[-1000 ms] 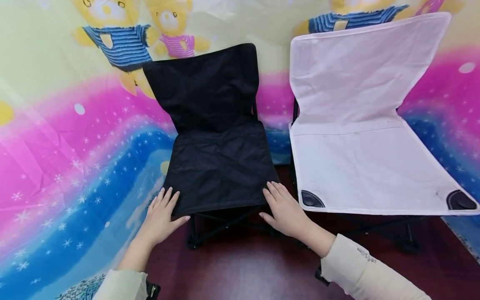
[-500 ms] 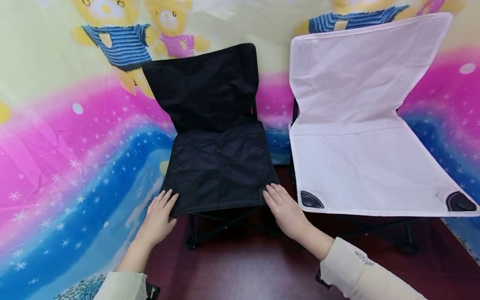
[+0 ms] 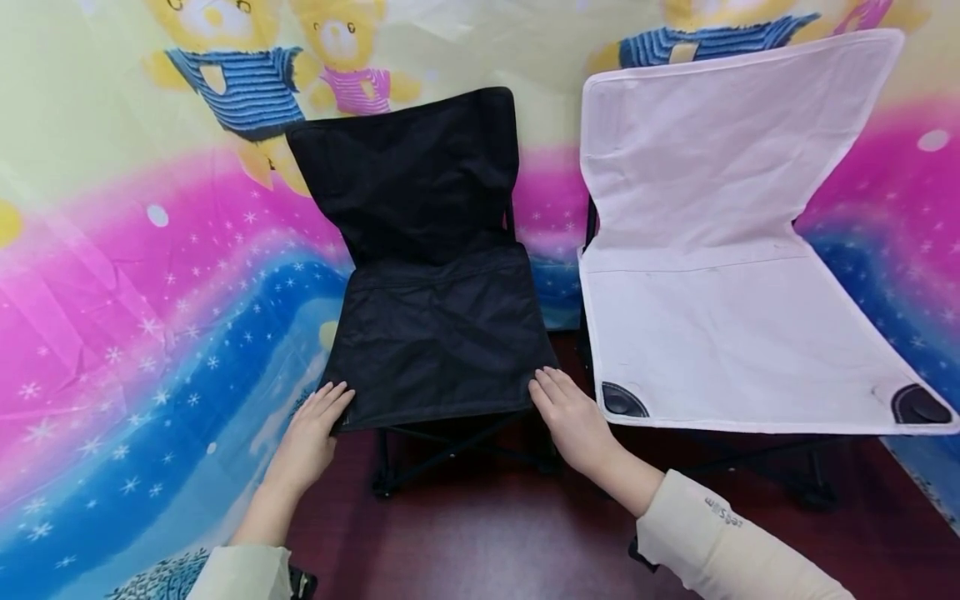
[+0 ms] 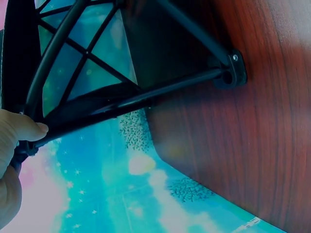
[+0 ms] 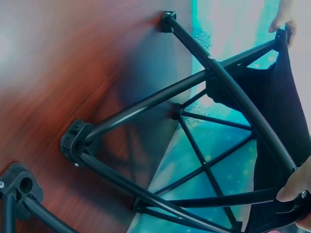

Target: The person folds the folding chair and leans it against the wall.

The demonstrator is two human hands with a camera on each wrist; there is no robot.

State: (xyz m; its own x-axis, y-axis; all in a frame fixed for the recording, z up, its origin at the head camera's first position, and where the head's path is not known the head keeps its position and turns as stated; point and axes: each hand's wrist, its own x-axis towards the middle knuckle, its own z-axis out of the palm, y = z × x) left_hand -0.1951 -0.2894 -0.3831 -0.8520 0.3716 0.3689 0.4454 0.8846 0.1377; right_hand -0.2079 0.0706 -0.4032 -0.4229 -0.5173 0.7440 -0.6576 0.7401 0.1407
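Observation:
A black folding chair (image 3: 442, 333) stands upright with its seat facing me. My left hand (image 3: 303, 437) grips the front left corner of its seat, fingertips on top of the fabric. In the left wrist view the left thumb (image 4: 29, 127) presses from below, where the frame tubes meet. At the front right corner my right hand (image 3: 573, 421) holds on the same way. Its thumb (image 5: 291, 187) lies against the tube end in the right wrist view. Crossed black legs (image 5: 146, 104) with plastic feet spread beneath the seat.
Close on the right stands a white folding chair (image 3: 697, 333) with black corner patches; one of its feet (image 5: 22, 187) shows in the right wrist view. Behind both hangs a cartoon-bear cloth (image 3: 150, 333). The floor (image 3: 480, 525) is dark reddish wood-grain.
Both thumbs, seen in front of the seat a second ago, have gone under its corners. The left hand has shifted slightly outward to the left. The chairs have stayed nearly still.

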